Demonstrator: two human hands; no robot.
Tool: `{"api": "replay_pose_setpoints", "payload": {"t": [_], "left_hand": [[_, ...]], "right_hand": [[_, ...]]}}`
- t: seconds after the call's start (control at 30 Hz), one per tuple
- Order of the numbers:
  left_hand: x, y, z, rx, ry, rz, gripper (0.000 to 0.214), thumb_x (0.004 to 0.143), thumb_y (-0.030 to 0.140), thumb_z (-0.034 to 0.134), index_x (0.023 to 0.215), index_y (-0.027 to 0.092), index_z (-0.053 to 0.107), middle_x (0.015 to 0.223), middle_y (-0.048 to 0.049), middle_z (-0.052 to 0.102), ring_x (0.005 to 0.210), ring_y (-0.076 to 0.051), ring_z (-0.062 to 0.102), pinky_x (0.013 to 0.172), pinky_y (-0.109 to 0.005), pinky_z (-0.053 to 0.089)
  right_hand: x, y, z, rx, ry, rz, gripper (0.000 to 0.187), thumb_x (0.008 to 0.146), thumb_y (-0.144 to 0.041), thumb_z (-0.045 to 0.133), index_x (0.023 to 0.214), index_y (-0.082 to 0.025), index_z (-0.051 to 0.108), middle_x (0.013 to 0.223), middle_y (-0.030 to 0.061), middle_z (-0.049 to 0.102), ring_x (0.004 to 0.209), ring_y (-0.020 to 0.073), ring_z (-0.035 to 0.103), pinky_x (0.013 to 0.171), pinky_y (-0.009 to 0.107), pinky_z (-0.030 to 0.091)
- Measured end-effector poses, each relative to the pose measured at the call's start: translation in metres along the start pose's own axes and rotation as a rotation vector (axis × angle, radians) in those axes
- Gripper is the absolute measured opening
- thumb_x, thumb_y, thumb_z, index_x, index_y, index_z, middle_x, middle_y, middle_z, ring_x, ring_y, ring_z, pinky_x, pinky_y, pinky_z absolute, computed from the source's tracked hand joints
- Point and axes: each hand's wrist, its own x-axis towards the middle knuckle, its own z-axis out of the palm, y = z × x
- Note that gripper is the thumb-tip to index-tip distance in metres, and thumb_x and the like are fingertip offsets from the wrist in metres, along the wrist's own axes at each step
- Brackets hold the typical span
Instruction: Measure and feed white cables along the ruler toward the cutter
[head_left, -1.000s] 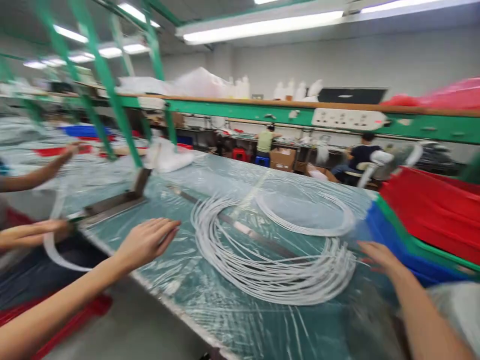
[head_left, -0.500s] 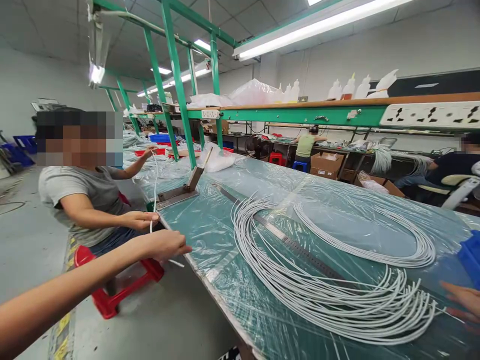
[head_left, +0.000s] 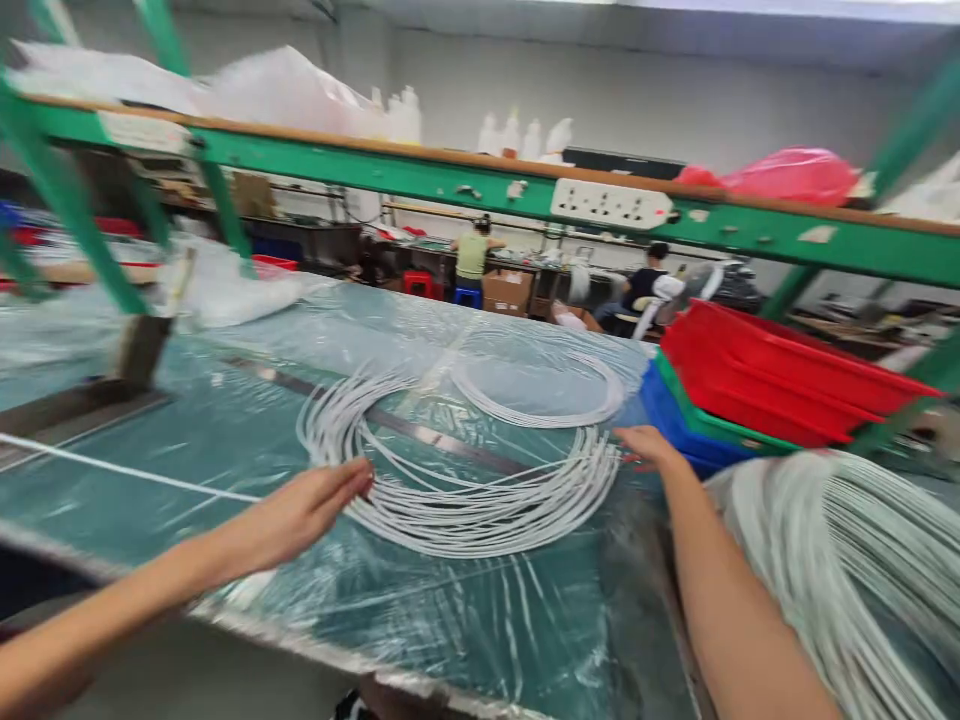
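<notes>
The view swings back to the right and the seated co-worker drops out of sight. The left hand, which half a second ago was out past the table edge pinching a white cord, now lies open over the table with its fingertips at the near side of the cable bundle. The right hand, only a blurred edge at the frame border before, now shows whole at the bundle's right end, beside the stacked bins. A single white cord now stretches across the table from the left.
</notes>
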Motion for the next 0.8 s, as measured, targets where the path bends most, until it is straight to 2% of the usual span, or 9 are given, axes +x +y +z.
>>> {"api": "replay_pose_setpoints", "payload": {"t": [0.1, 0.2, 0.23, 0.3, 0.37, 0.47, 0.6, 0.8], "left_hand": [[0.034, 0.059, 0.058, -0.237, -0.179, 0.252, 0.041, 0.101, 0.044, 0.03, 0.107, 0.022, 0.064, 0.107, -0.007, 0.072, 0.097, -0.02, 0.067, 0.082, -0.025, 0.05], [0.056, 0.123, 0.112, -0.27, -0.251, 0.549, 0.036, 0.102, 0.031, 0.03, 0.112, 0.022, 0.063, 0.108, -0.0075, 0.072, 0.097, -0.02, 0.067, 0.083, -0.027, 0.048], [0.061, 0.14, 0.126, -0.242, -0.26, 0.596, 0.034, 0.101, 0.028, 0.032, 0.116, 0.021, 0.062, 0.104, -0.0078, 0.073, 0.093, -0.02, 0.068, 0.079, -0.027, 0.047], [0.067, 0.164, 0.147, -0.184, -0.268, 0.6, 0.031, 0.1, 0.026, 0.035, 0.118, 0.019, 0.06, 0.093, -0.0072, 0.074, 0.081, -0.021, 0.069, 0.068, -0.028, 0.045], [0.069, 0.175, 0.159, -0.158, -0.276, 0.568, 0.028, 0.1, 0.027, 0.036, 0.109, 0.019, 0.061, 0.082, -0.005, 0.073, 0.071, -0.02, 0.067, 0.06, -0.027, 0.04], [0.066, 0.182, 0.169, -0.143, -0.301, 0.594, 0.028, 0.102, 0.03, 0.037, 0.099, 0.019, 0.063, 0.078, -0.0041, 0.072, 0.069, -0.019, 0.067, 0.058, -0.027, 0.036], [0.06, 0.196, 0.18, -0.118, -0.31, 0.648, 0.028, 0.102, 0.026, 0.034, 0.095, 0.018, 0.061, 0.083, -0.0065, 0.072, 0.071, -0.021, 0.069, 0.058, -0.029, 0.035], [0.056, 0.206, 0.19, -0.099, -0.314, 0.606, 0.027, 0.102, 0.023, 0.031, 0.094, 0.018, 0.057, 0.076, -0.005, 0.069, 0.068, -0.021, 0.067, 0.057, -0.03, 0.034]], "right_hand": [[0.006, 0.001, -0.005, 0.014, -0.004, 0.012, 0.026, 0.094, -0.031, 0.059, 0.111, -0.015, 0.07, 0.112, 0.011, 0.072, 0.079, 0.0215, 0.073, 0.067, 0.031, 0.059], [0.007, -0.001, -0.008, 0.015, -0.014, 0.008, 0.027, 0.097, -0.035, 0.061, 0.112, -0.013, 0.067, 0.106, 0.0095, 0.072, 0.079, 0.0185, 0.071, 0.071, 0.034, 0.06], [0.007, -0.001, -0.009, 0.012, -0.02, 0.007, 0.028, 0.097, -0.036, 0.061, 0.113, -0.013, 0.066, 0.106, 0.0091, 0.071, 0.079, 0.0181, 0.07, 0.071, 0.034, 0.06], [0.01, -0.002, -0.009, 0.005, -0.031, 0.002, 0.029, 0.097, -0.037, 0.062, 0.114, -0.014, 0.065, 0.106, 0.0089, 0.071, 0.078, 0.0178, 0.07, 0.069, 0.034, 0.06], [0.016, -0.003, -0.009, -0.001, -0.037, -0.006, 0.031, 0.096, -0.038, 0.063, 0.115, -0.014, 0.065, 0.109, 0.01, 0.07, 0.078, 0.0186, 0.071, 0.067, 0.033, 0.059], [0.026, -0.004, -0.009, -0.005, -0.037, -0.022, 0.035, 0.094, -0.039, 0.063, 0.118, -0.014, 0.065, 0.115, 0.0127, 0.069, 0.08, 0.021, 0.072, 0.065, 0.03, 0.058], [0.033, -0.003, -0.009, -0.016, -0.054, -0.035, 0.035, 0.094, -0.035, 0.059, 0.122, -0.013, 0.063, 0.119, 0.0149, 0.066, 0.078, 0.0211, 0.071, 0.062, 0.028, 0.057], [0.037, -0.006, -0.008, -0.034, -0.056, -0.048, 0.032, 0.093, -0.032, 0.059, 0.116, -0.012, 0.065, 0.114, 0.0141, 0.067, 0.071, 0.0187, 0.07, 0.06, 0.027, 0.056]]}}
